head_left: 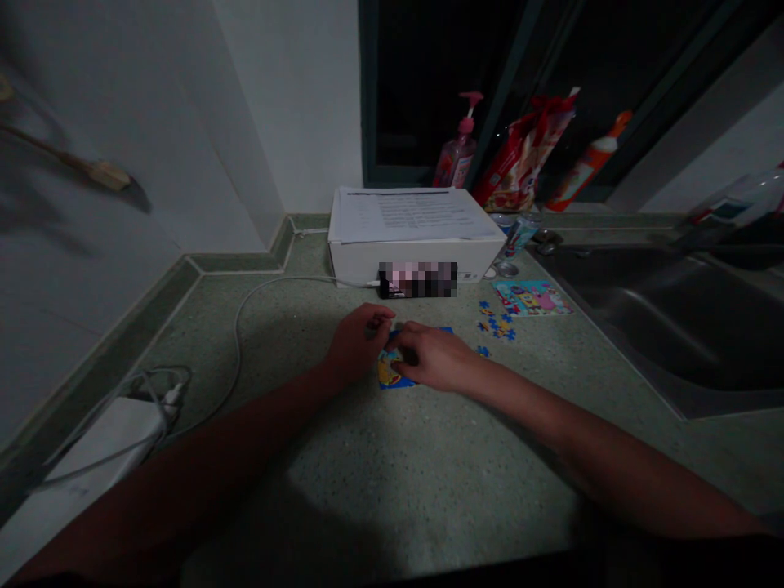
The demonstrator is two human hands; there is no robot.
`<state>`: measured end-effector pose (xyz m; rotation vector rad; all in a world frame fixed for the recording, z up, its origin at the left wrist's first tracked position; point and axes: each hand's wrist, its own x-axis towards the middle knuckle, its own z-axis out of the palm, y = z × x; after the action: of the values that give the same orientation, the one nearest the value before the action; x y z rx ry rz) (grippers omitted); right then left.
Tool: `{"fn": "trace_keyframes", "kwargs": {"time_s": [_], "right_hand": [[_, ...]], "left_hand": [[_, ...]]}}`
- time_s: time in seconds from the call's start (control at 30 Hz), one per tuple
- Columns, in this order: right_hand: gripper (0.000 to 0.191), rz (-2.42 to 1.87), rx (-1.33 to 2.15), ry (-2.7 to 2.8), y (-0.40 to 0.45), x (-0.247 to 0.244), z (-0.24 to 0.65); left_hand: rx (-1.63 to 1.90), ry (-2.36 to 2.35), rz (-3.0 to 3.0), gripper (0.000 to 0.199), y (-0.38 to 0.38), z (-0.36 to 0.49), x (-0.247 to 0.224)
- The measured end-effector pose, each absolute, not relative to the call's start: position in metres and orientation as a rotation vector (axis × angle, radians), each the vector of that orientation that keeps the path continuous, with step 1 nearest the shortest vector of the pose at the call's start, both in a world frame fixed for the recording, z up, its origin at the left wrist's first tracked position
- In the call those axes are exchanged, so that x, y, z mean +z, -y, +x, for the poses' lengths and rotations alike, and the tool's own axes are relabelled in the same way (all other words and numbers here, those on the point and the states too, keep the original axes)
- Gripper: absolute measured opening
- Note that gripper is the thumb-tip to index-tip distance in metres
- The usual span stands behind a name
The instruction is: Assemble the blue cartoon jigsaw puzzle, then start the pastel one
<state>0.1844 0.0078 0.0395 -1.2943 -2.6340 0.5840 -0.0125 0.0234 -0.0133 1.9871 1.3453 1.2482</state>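
Observation:
A small assembled patch of blue-edged jigsaw puzzle (pixel 389 369) lies on the speckled green countertop (pixel 392 482), partly covered by both hands. My left hand (pixel 358 343) rests at its upper left edge, with curled fingers. My right hand (pixel 432 356) lies across the patch, fingertips down on the pieces. Whether either hand pinches a piece is hidden. Several loose blue puzzle pieces (pixel 497 325) are scattered to the right, near a colourful cartoon puzzle picture card (pixel 531 297).
A white box (pixel 416 245) topped with printed paper stands behind the hands, with a white cable (pixel 238 343) curving left to a white power adapter (pixel 104 441). A steel sink (pixel 655 327) lies right. Beyond stand a pump bottle (pixel 459 147) and a red bag (pixel 523 155).

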Motion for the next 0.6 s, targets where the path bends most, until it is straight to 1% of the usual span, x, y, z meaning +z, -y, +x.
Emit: {"fn": "trace_keyframes", "kwargs": {"time_s": [0.2, 0.6], "right_hand": [[0.037, -1.251, 0.550, 2.738, -0.0099, 0.0451, 0.1879], [0.025, -1.256, 0.447, 2.761, -0.0129, 0.0448, 0.1890]], "left_hand": [[1.282, -1.309, 2.004, 0.016, -0.0241, -0.0125, -0.0143], [1.249, -1.331, 1.994, 0.016, -0.0243, -0.0127, -0.0135]]}}
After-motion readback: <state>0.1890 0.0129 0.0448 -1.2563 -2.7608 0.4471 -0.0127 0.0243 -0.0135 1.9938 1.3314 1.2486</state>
